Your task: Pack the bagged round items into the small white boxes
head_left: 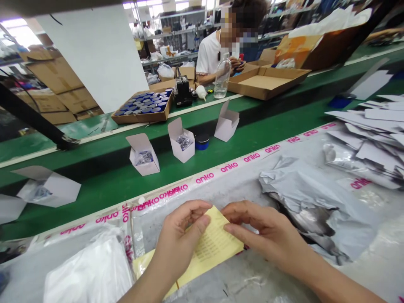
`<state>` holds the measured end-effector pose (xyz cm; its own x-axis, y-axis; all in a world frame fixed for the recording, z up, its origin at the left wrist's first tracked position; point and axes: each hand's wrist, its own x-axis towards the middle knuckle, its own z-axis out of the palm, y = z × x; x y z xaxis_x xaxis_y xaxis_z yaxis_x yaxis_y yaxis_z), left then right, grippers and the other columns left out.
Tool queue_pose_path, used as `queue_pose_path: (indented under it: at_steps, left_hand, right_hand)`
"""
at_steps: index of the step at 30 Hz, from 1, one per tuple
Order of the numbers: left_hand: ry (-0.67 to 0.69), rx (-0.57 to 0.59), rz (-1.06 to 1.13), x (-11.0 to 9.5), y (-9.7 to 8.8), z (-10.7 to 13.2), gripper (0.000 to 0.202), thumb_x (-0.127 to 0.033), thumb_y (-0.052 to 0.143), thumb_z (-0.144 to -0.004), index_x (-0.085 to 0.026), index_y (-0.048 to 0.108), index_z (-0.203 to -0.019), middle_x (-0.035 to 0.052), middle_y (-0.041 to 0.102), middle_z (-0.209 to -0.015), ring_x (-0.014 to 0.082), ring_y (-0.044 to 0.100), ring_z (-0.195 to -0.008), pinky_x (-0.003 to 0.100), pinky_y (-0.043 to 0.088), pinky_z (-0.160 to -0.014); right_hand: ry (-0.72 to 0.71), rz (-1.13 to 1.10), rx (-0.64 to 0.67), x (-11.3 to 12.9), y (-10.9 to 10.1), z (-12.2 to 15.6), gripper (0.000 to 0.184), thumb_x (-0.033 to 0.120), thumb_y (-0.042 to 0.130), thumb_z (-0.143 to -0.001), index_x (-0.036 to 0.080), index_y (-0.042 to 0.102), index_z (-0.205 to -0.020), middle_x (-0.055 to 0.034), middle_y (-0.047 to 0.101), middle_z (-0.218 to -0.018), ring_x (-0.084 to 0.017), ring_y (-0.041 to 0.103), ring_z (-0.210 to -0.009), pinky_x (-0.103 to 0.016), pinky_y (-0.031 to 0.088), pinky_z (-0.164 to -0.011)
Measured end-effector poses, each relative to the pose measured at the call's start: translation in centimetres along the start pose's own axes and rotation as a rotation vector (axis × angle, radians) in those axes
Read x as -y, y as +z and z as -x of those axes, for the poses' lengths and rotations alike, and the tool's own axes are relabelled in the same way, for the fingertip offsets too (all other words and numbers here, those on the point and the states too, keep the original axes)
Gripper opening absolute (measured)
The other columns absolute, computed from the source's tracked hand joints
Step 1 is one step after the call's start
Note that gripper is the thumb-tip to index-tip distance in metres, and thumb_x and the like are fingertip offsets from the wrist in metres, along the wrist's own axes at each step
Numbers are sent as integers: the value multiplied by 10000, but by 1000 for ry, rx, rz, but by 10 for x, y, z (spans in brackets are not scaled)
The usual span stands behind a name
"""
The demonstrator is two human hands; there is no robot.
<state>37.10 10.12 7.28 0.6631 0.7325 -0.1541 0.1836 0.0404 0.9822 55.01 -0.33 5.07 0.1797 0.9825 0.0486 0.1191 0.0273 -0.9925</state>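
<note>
A yellow printed paper sheet (212,248) lies on the plastic-covered bench in front of me. My left hand (179,244) pinches its upper left edge, thumb on top and fingers curled. My right hand (268,233) grips the upper right corner with bent fingers. Both hands meet near the sheet's top corner. A crumpled silver plastic bag (303,202) lies just to the right of my right hand.
On the green conveyor belt (104,176) stand open white cartons (143,155) (182,141) (226,122) and a blue jar (202,142). A tray of blue jars (143,107) sits beyond. Flat white carton blanks (372,126) pile at right. A person sits opposite by a cardboard box (268,80).
</note>
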Motion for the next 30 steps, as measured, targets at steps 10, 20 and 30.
queue_pose_path:
  at_steps: [10, 20, 30]
  left_hand:
    - [-7, 16, -17, 1, 0, 1, 174, -373, 696, -870, -237, 761, -958, 27, 718, -881, 160, 619, -826, 279, 480, -778]
    - [-34, 12, -12, -1, 1, 0, 187, -376, 697, -855, -227, 754, -954, 31, 732, -898, 158, 627, -830, 277, 480, -768]
    - [-84, -35, -78, 2, 14, 2, 284, -282, 747, -740, -251, 720, -1021, 14, 742, -1069, 219, 648, -1043, 352, 480, -966]
  right_hand:
    - [-103, 133, -52, -1, -1, -4, 174, 348, 630, -941, 251, 759, -1006, -23, 770, -876, -184, 702, -751, -309, 591, -712]
    - [-175, 216, -84, 0, -1, -3, 139, 317, 625, -938, 261, 743, -891, -3, 747, -788, -162, 658, -646, -295, 565, -683]
    - [-74, 21, -81, -3, 1, -6, 190, 366, 600, -941, 235, 686, -835, -44, 665, -879, -195, 630, -817, -312, 499, -712]
